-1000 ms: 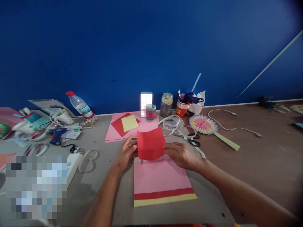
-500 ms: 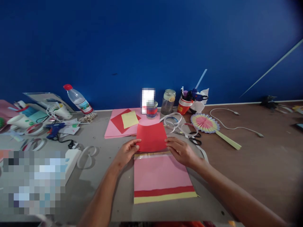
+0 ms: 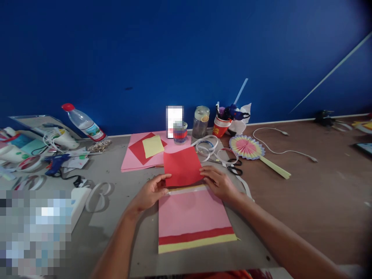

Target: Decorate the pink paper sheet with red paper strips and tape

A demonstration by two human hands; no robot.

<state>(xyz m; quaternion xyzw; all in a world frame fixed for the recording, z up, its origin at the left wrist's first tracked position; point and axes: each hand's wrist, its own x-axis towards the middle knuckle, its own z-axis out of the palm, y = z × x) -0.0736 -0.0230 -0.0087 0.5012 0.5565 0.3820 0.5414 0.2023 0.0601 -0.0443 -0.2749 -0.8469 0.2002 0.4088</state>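
A red sheet of paper (image 3: pixel 182 166) is tilted up at the middle of the table. My left hand (image 3: pixel 151 190) has its fingers at the lower left edge of this sheet, and its thumb reaches the top left corner of the pink sheet below. At the lower right edge, my right hand (image 3: pixel 218 183) grips the red sheet between its fingers; its thumb is hidden. Directly in front lies the layered pink paper (image 3: pixel 192 215), with red and yellow bands along its near edge and a shiny strip, apparently clear tape, along its far edge.
Behind are pink sheets (image 3: pixel 130 157) under a red and a yellow square (image 3: pixel 153 146). White ribbon rolls (image 3: pixel 207 149), black-handled scissors (image 3: pixel 235 169), a red paper cup (image 3: pixel 222 128) and a folded paper fan (image 3: pixel 247 147) stand or lie rightward. A glue gun (image 3: pixel 56 164) and bottle (image 3: pixel 87 126) are leftward.
The view has shifted slightly rightward. My left thumb has come off the red sheet's edge, down to the pink paper's corner. My right hand stays at the red sheet's right edge.
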